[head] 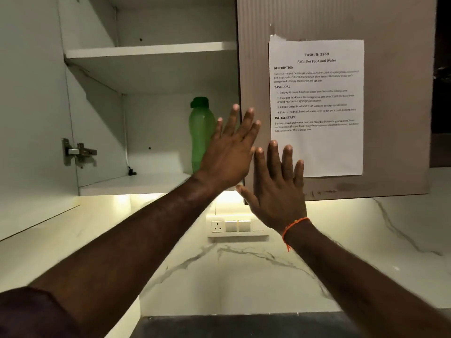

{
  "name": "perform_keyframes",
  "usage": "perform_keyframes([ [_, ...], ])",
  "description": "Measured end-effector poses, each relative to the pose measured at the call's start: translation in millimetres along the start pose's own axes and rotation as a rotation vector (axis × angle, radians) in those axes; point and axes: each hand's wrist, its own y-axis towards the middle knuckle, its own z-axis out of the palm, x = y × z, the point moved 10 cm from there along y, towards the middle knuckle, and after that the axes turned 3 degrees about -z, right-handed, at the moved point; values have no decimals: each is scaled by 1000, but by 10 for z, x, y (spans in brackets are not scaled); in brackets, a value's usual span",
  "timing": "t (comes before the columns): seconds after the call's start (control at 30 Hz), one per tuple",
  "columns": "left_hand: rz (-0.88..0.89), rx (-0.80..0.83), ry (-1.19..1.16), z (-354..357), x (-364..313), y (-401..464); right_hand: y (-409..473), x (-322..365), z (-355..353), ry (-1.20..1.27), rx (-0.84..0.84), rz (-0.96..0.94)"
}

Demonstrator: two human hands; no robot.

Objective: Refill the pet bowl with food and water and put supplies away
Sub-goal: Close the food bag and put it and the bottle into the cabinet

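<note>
bottle upright, just left of the left hand

tall translucent green plastic bottle with dark green cap [201, 132] standing upright on the lower shelf of the open white wall cabinet [151, 53], long axis vertical. just right of the bottle and partly overlapping it, left hand [229, 154], fingers straight and spread, holding nothing. further right of the bottle, right hand [277, 189], fingers straight and apart, over the closed brown cabinet door [402, 93], the farther hand.
</note>
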Motion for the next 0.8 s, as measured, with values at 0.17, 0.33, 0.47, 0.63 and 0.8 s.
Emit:
perform_keyframes([
  [0.17,-1,154,-79,259,3,-24,-16,-29,181,-36,34,-19],
  [0.33,15,278,-136,2,5,-63,8,26,99,53,85,50],
  [0.47,-68,225,-86,-498,211,-203,99,336,-193,208,44,85],
  [0.63,-163,143,49,-1312,625,-645,58,1157,-477,450,22,-10],
  [0.8,-365,104,270,-2189,1257,-1209,-58,2065,-809,865,90,-201],
])
